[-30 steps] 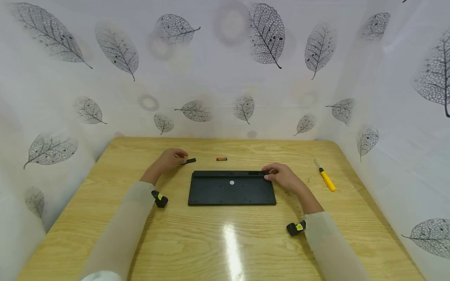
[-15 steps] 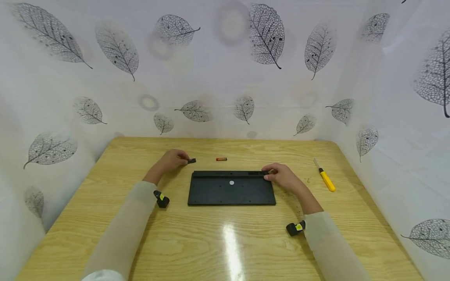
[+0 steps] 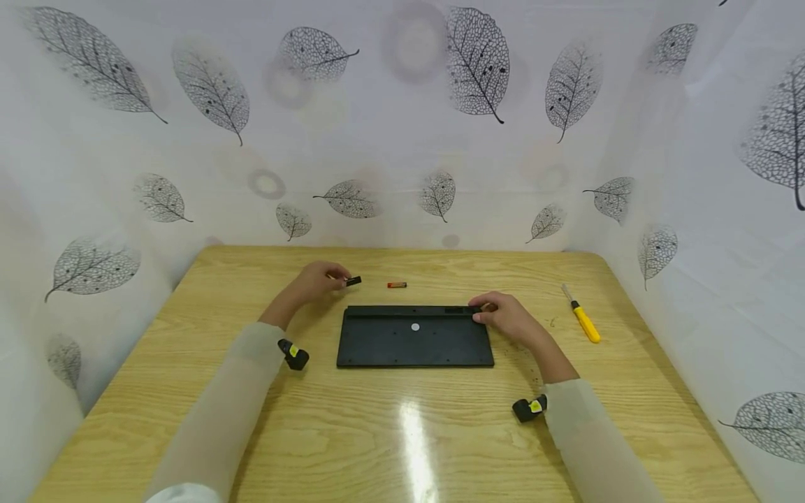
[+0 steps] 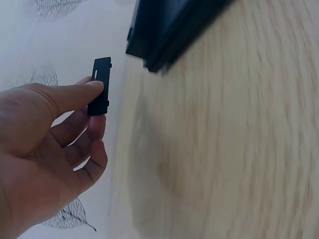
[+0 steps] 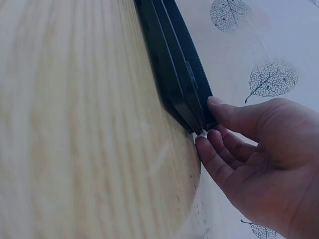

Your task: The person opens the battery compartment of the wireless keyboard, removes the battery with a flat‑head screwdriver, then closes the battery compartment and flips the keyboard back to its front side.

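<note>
A black keyboard point(image 3: 415, 347) lies underside up on the wooden table, with a small round white sticker on it. Near its top right edge is an open slot point(image 3: 454, 310). My right hand point(image 3: 508, 319) grips the keyboard's far right corner between thumb and fingers; the right wrist view shows this pinch at the keyboard point(image 5: 174, 69) end. To the left, my left hand point(image 3: 317, 281) pinches a small black battery cover point(image 4: 101, 85), held up off the table. Small tabs show along the cover's edge in the left wrist view.
An orange and black battery point(image 3: 397, 285) lies behind the keyboard. A screwdriver with a yellow handle point(image 3: 586, 323) lies at the right. Dark crumbs point(image 3: 525, 358) are scattered by the right forearm. A leaf-patterned curtain point(image 3: 377, 140) hangs behind the table.
My left hand has picked the battery cover up from the table and moved slightly right with it. My right hand stays at the keyboard's corner.
</note>
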### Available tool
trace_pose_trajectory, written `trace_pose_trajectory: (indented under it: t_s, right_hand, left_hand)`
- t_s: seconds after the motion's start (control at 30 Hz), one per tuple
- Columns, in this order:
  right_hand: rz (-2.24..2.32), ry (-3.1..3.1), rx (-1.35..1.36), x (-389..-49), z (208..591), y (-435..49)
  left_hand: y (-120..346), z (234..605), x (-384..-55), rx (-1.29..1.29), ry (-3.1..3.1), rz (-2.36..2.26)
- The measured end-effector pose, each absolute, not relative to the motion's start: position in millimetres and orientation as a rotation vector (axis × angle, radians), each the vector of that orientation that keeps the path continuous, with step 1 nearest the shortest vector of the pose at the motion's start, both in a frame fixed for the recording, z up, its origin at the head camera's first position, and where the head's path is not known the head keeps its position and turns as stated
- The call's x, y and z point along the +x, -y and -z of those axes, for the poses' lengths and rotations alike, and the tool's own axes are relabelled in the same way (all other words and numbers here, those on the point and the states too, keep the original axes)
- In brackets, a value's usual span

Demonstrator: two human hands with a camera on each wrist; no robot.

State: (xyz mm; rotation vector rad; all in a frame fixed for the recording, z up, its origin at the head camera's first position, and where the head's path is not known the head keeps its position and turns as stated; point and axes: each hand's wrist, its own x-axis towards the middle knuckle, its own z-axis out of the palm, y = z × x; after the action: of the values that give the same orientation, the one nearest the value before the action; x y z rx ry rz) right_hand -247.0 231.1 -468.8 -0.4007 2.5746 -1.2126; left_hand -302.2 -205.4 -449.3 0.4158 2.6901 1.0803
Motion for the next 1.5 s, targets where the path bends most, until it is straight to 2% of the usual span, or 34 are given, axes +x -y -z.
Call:
trace_pose_trajectory:
  t_s: [0.57, 1.07, 1.5]
  right_hand:
    - [1.217, -2.568, -0.398, -248, 468, -234]
    - [1.248, -2.552, -0.379, -250, 470, -231]
    - [1.213, -2.579, -0.378, -247, 465, -230]
  left_hand:
    - [115, 428, -299, 0.610, -2.531, -1.234]
    - [41, 442, -301, 0.791, -2.463, -1.094]
    - [6, 449, -299, 0.893, -2.437, -1.014]
